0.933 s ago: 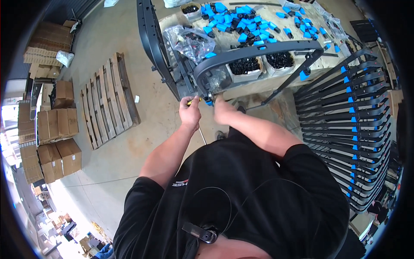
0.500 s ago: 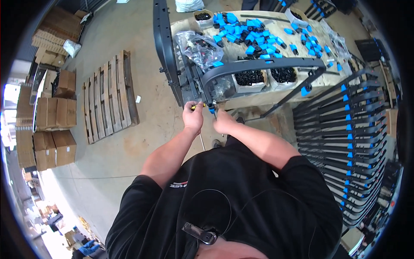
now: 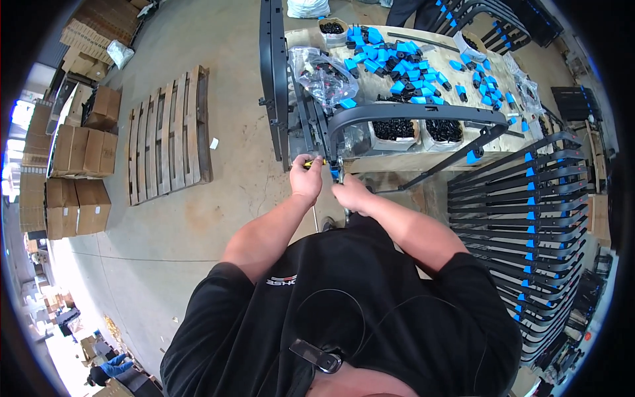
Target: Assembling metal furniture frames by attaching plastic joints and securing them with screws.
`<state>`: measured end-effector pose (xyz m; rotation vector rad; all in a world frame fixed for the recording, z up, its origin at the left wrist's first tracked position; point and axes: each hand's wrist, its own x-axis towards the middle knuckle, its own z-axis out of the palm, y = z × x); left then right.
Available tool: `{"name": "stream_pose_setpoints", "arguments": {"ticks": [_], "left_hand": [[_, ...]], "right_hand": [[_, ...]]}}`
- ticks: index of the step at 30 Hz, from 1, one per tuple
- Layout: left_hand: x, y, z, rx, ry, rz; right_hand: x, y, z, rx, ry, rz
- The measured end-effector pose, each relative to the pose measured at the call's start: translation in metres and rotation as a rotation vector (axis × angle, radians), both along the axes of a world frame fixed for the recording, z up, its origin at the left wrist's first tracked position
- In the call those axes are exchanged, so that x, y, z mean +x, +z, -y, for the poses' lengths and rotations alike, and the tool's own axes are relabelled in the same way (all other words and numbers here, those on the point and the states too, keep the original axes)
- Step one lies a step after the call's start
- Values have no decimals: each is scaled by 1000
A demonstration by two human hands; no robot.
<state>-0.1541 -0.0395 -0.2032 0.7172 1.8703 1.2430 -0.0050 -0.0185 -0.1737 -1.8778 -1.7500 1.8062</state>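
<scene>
Gripping yellow-handled tool (image 3: pixel 311 161), left hand (image 3: pixel 306 180) raised

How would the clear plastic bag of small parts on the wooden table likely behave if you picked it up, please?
The clear plastic bag of small parts looks crumpled, so probably floppy and sagging. Its dark, lumpy contents would likely shift; its glossy film may be slippery.

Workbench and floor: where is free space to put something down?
The workbench is crowded with blue caps, bags and bins of black parts. Bare concrete lies between the wooden pallet and the dark frame that both hands work on. The stacked frames fill the right.
</scene>
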Motion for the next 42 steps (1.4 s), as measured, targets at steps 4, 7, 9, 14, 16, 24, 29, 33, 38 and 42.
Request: {"name": "stream_pose_setpoints", "arguments": {"ticks": [4,7,9,14,16,24,29,33,38,42], "left_hand": [[-5,-7,-4,2,-26,26],[-6,-12,-6,20,-41,28],[-3,-8,-4,-52,8,47],[0,3,-5,49,-9,9],[-2,0,-7,61,-17,-55],[-4,0,-4,-24,-11,80],[-1,-1,3,43,54,11],[7,28,3,-99,100,297],[10,-1,43,-373,-217,-11],[13,-11,38,-277,-216,-154]], "right_hand": [[5,42,-5,-243,-3,-144],[4,5,-8,199,226,71],[1,-1,-7,170,278,227],[0,-19,5,221,162,120],[0,-18,8,99,70,-27],[1,-18,-1,312,201,231],[15,-37,20,-150,-124,-397],[30,-75,35,103,-46,-208],[25,-56,28,226,127,-68],[22,-48,27,200,95,-13]]}}
